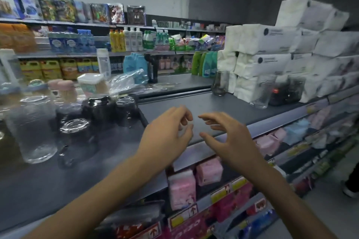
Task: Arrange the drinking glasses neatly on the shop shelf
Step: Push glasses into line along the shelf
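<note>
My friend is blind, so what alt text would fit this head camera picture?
A person's left hand and right hand hover empty, fingers loosely curled, over a grey shop shelf. Clear drinking glasses cluster at left; two glasses stand at right beside stacked tissue packs.

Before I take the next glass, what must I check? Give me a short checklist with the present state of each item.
1. Left hand free: ok, holds nothing.
2. Right hand free: ok, holds nothing.
3. Bare shelf in front of the hands: ok.
4. Far glass and near glass by the tissue packs upright: ok.
5. Left glasses in a row: not ok, a loose bunch.
6. Cracks in any glass: cannot tell, blurred.
</note>
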Demonstrator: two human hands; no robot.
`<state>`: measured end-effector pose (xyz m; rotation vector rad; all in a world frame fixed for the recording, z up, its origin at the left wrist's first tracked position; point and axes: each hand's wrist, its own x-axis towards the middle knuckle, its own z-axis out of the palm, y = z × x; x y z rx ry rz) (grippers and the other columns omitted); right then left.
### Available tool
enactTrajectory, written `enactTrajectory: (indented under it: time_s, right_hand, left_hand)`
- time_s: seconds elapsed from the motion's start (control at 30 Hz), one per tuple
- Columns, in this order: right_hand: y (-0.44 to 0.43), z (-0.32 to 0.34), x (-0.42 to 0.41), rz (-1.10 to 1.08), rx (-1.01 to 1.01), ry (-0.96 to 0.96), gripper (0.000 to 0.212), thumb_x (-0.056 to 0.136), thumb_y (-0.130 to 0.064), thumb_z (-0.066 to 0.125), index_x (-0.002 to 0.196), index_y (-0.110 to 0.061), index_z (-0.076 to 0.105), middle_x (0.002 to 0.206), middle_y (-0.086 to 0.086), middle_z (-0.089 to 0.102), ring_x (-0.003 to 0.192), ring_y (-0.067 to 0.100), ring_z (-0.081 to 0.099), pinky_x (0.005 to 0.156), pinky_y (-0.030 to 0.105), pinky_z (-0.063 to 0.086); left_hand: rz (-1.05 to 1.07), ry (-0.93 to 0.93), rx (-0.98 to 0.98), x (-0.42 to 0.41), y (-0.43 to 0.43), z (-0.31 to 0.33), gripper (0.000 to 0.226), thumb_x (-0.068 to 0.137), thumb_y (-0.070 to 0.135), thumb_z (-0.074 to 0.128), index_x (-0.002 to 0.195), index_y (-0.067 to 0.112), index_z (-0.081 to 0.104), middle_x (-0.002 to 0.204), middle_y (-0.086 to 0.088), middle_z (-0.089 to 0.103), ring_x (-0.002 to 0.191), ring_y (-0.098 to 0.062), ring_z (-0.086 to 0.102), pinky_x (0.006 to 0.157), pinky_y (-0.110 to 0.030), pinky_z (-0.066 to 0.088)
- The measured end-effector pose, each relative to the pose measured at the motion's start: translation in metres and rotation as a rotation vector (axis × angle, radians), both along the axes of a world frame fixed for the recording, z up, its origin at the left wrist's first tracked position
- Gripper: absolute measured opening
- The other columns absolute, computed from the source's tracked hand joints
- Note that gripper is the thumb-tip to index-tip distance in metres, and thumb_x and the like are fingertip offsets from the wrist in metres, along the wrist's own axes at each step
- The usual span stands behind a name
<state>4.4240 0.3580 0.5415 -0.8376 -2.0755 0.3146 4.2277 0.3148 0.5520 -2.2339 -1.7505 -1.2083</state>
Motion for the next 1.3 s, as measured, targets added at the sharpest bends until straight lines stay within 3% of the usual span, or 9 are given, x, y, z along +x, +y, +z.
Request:
enactTrajectory:
  time_s: [0.13,0.27,0.37,0.5,0.63,0.73,0.97,1.13,1.3]
  right_hand:
    - [0.056,-0.001,0.073,-0.109,0.000,0.022,0.035,0.092,-0.022,0.074,0.126,-0.025,0.067,0.118,-0.005,0.068,0.108,0.005,0.063,0.092,0.021,0.052]
    - [0.114,-0.004,0.126,-0.333,-0.007,0.080,0.035,0.090,-0.016,0.076,0.123,-0.024,0.067,0.116,-0.004,0.068,0.103,0.013,0.064,0.091,0.036,0.056]
    - [0.154,-0.004,0.143,-0.541,-0.033,0.167,0.039,0.087,-0.025,0.079,0.122,-0.023,0.062,0.111,0.000,0.064,0.099,0.019,0.063,0.085,0.045,0.056]
    - [0.194,-0.004,0.147,-0.694,-0.062,0.213,0.064,0.082,-0.039,0.083,0.133,-0.019,0.050,0.119,0.007,0.058,0.104,0.027,0.062,0.079,0.035,0.050]
    - [0.219,-0.007,0.142,-0.787,-0.117,0.154,0.075,0.079,-0.049,0.081,0.136,-0.014,0.045,0.124,0.011,0.056,0.112,0.034,0.061,0.079,0.041,0.052]
    - [0.230,-0.009,0.138,-0.836,-0.141,0.123,0.072,0.079,-0.054,0.079,0.129,-0.013,0.047,0.120,0.011,0.059,0.107,0.037,0.064,0.075,0.042,0.052]
    - [0.246,-0.008,0.128,-0.880,-0.132,0.145,0.076,0.077,-0.059,0.080,0.124,-0.007,0.051,0.119,0.016,0.062,0.103,0.040,0.065,0.076,0.045,0.054]
    - [0.234,-0.003,0.116,-0.673,-0.137,0.217,0.075,0.074,-0.052,0.086,0.128,-0.012,0.055,0.123,0.014,0.065,0.106,0.038,0.065,0.081,0.043,0.051]
    - [0.191,0.009,0.060,-0.391,-0.173,0.254,0.073,0.064,-0.061,0.089,0.120,-0.024,0.060,0.110,0.002,0.072,0.094,0.025,0.070,0.080,0.043,0.059]
  left_hand:
    - [-0.032,0.082,-0.054,0.060,0.080,0.012,0.023,0.094,0.039,0.060,0.115,0.037,0.050,0.099,0.016,0.057,0.088,-0.010,0.059,0.078,-0.039,0.055]
    - [0.033,0.188,-0.125,0.103,0.155,0.016,0.041,0.094,0.047,0.060,0.129,0.031,0.044,0.117,0.005,0.058,0.096,-0.023,0.064,0.077,-0.044,0.056]
    - [0.138,0.225,-0.227,0.120,0.213,0.012,0.058,0.092,0.053,0.064,0.136,0.024,0.037,0.132,-0.005,0.056,0.111,-0.032,0.064,0.079,-0.045,0.055]
    - [0.261,-0.005,-0.387,0.128,0.288,0.001,0.091,0.081,0.067,0.071,0.142,0.014,0.030,0.139,-0.013,0.053,0.120,-0.037,0.060,0.088,-0.047,0.053]
    - [0.357,-0.240,-0.358,0.134,0.338,-0.010,0.115,0.072,0.070,0.075,0.153,0.009,0.019,0.145,-0.016,0.049,0.126,-0.038,0.056,0.096,-0.050,0.052]
    - [0.335,-0.392,-0.296,0.138,0.363,-0.016,0.110,0.069,0.068,0.077,0.151,0.017,0.026,0.145,-0.010,0.051,0.126,-0.036,0.058,0.099,-0.052,0.051]
    - [0.211,-0.636,-0.219,0.134,0.372,-0.012,0.071,0.071,0.045,0.090,0.118,0.024,0.042,0.122,0.001,0.064,0.108,-0.022,0.065,0.094,-0.043,0.055]
    - [0.171,-0.722,-0.224,0.110,0.319,-0.006,0.077,0.067,0.040,0.095,0.124,0.023,0.046,0.116,0.006,0.067,0.106,-0.015,0.066,0.098,-0.038,0.055]
    - [0.146,-0.805,-0.115,0.064,0.206,0.024,0.070,0.069,0.032,0.096,0.124,0.024,0.053,0.108,0.012,0.072,0.097,-0.002,0.070,0.081,-0.018,0.058]
